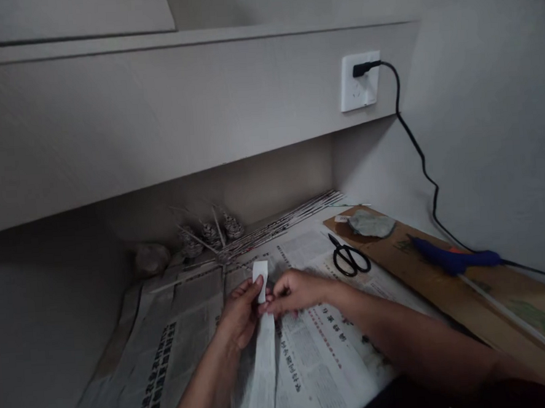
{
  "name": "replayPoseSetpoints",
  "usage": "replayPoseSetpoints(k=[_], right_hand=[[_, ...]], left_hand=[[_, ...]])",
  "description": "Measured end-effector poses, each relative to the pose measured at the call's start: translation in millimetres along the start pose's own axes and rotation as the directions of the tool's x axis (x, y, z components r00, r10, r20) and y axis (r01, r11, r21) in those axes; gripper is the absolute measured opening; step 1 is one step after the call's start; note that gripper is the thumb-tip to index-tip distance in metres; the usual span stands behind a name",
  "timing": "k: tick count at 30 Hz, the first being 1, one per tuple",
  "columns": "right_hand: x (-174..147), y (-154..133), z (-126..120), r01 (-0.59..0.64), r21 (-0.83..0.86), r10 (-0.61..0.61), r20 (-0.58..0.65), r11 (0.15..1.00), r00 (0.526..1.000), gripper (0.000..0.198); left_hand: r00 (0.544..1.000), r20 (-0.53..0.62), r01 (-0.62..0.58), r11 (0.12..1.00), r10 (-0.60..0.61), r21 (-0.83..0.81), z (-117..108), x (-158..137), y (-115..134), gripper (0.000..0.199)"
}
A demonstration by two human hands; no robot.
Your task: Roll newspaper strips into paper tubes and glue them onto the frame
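A long pale paper strip (263,371) runs up from the bottom edge between my hands, its short top end standing free. My left hand (242,307) pinches it near the top, thumb lying on its face. From the right, my right hand (294,294) closes its thumb and fingers on the strip's edge just below. Both hands are above the newspaper sheets (329,373) spread over the work surface. Black-handled scissors (348,258) rest on the newspaper to the right of my right hand.
Behind lie thin rolled sticks (287,223) and several pinecone-like pieces (232,226), with a plastic-wrapped lump (151,259) at left. On the cardboard (424,268) are a blue glue gun (456,260) and a greyish slab (371,222). A black cord (416,143) hangs from the wall socket (353,94).
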State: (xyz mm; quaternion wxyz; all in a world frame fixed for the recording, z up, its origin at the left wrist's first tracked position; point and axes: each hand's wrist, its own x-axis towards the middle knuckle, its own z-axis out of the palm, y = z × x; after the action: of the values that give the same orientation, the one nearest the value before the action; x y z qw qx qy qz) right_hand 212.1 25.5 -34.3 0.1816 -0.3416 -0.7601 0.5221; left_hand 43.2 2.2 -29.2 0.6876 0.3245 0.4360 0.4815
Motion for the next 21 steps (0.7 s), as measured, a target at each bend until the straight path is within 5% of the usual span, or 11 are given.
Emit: replayPoseSetpoints(k=[2, 4, 5, 9, 11, 15, 21], right_hand=[[-2, 2, -29, -0.077, -0.100, 0.047, -0.278, 0.992, 0.959, 0.040], [-11, 8, -64, -0.279, -0.292, 0.024, -0.650, 0.915, 0.760, 0.030], [-19, 12, -81, -0.443, -0.324, 0.017, -0.791, 0.836, 0.612, 0.023], [-61, 34, -129, -0.721, -0.140, 0.078, -0.963, 0.679, 0.260, 0.045], [-76, 46, -139, -0.830, -0.046, 0.098, -0.988, 0.556, 0.120, 0.049], [-85, 61, -145, -0.874, -0.020, 0.144, -0.984, 0.486, 0.103, 0.035], [-83, 65, -153, -0.874, 0.062, 0.196, -0.980, 0.482, 0.038, 0.046]], left_hand=[[1.000, 0.024, 0.004, 1.000, -0.005, 0.021, -3, -1, -6, 0.027], [0.997, 0.079, 0.015, 0.998, -0.020, 0.058, -5, -3, -8, 0.028], [0.994, 0.106, 0.016, 0.997, -0.023, 0.073, -5, -5, -9, 0.028], [0.988, 0.151, -0.023, 0.996, 0.009, 0.091, -6, -7, -8, 0.026], [0.988, 0.156, -0.034, 0.996, 0.020, 0.088, -6, -6, -9, 0.027], [0.986, 0.163, -0.031, 0.994, 0.014, 0.102, -5, -6, -11, 0.029], [0.983, 0.181, -0.051, 0.994, 0.032, 0.098, -4, -7, -13, 0.027]])
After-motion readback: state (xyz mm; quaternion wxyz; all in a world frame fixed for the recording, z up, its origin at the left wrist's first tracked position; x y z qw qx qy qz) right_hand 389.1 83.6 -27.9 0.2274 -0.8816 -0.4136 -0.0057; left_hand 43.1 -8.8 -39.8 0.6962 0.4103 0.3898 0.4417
